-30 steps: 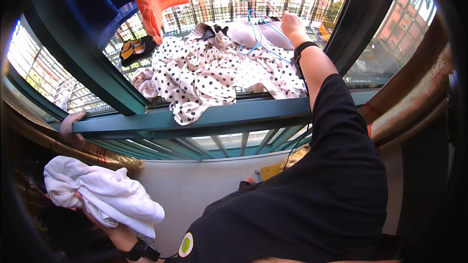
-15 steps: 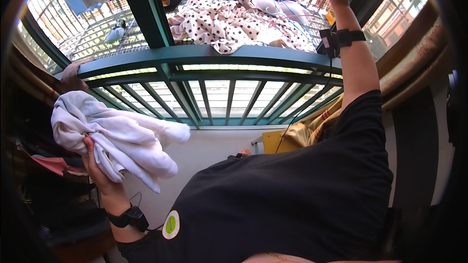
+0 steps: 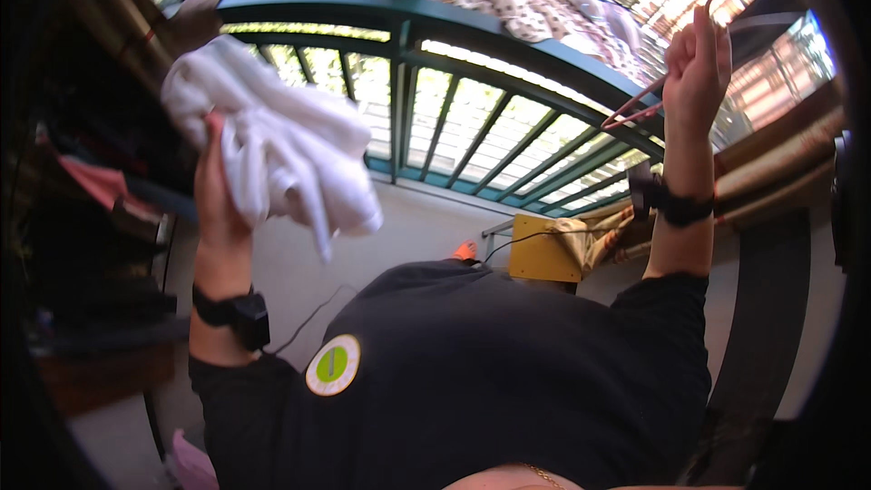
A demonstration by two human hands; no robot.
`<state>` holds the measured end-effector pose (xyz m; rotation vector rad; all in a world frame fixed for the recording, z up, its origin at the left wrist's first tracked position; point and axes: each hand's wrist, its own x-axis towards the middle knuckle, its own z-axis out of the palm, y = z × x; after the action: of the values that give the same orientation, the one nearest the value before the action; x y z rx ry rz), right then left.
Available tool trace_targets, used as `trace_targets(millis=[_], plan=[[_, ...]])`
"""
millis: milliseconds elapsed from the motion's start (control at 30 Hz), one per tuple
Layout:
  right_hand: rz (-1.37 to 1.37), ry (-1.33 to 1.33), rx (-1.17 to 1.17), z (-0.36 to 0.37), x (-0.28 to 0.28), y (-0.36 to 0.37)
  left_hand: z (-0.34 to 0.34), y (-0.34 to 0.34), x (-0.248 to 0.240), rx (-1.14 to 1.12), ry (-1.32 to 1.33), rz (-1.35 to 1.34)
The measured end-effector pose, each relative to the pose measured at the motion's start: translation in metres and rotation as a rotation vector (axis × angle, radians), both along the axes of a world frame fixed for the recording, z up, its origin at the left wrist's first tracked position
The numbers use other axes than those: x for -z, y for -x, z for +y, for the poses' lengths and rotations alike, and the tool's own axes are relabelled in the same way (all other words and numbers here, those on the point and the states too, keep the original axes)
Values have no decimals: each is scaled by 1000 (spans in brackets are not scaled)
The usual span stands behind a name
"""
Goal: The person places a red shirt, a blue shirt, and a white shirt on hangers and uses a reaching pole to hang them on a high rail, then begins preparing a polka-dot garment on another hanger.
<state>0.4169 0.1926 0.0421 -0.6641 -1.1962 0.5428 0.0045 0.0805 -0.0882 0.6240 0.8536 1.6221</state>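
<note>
Edging pale floor [image 3: 426,222] is a green railing [image 3: 454,23] — left hand [image 3: 216,186] clutches white cloth [image 3: 286,141], right hand [image 3: 697,71] a pink hanger [image 3: 646,113].

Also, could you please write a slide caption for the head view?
The left hand holds a bunched white cloth, the right hand a pink hanger, before a green railing.
</note>
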Motion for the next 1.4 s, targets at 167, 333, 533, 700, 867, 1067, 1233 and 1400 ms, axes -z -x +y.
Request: trace_targets(millis=[167, 333, 533, 700, 867, 1067, 1233, 1400], plan=[[-109, 55, -505, -38, 112, 76, 2, 7, 7, 206, -33, -137], [-127, 174, -885, -63, 160, 184, -15, 16, 9, 241, -142, -118], [-602, 153, -676, -83, 166, 261, -43, 17, 11, 109, -63, -182], [-812, -92, -724, -84, 152, 295, -64, 35, 33, 51, 25, -171], [-653, 188, -900, -57, 143, 309, -87, 48, 36, 335, 356, 117], [-556, 132, -924, -44, 90, 323, -98, 73, 60, 143, 321, 399], [-689, 183, -894, -55, 79, 324, -108, 67, 60, -23, 358, 410], [-690, 220, -984, -69, 75, 329, -109, 76, 99, -3, 169, 479]])
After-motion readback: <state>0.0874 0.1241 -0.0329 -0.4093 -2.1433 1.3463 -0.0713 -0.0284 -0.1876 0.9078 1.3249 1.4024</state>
